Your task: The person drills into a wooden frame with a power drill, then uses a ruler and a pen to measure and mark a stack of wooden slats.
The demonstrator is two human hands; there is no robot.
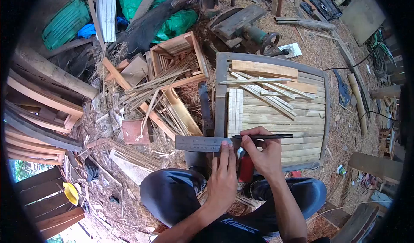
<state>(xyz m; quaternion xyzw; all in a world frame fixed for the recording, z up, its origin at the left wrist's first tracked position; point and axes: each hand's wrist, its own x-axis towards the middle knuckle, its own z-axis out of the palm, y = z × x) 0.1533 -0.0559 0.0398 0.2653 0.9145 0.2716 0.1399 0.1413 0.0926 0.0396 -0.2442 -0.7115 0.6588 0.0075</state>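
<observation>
My left hand [223, 174] has its fingers laid over the steel ruler [194, 143], holding it across the near end of the pale wooden strips [235, 109]. Those strips lie side by side, with dark lines marked across them. My right hand [262, 154] is closed around a black pen [274, 136], which lies nearly level with its tip pointing left by the ruler's edge. Below the right hand is a red block-like piece [246, 169]; whether it joins the ruler cannot be made out. Under the strips is a slatted wooden panel [280, 133] with a grey frame.
Several marked strips [276, 94] and a wood block [264, 68] lie on the panel's far part. A wooden box [199, 53] with thin offcuts stands left of it. Beyond is a vise [254, 34] with a handwheel. Shavings cover the ground.
</observation>
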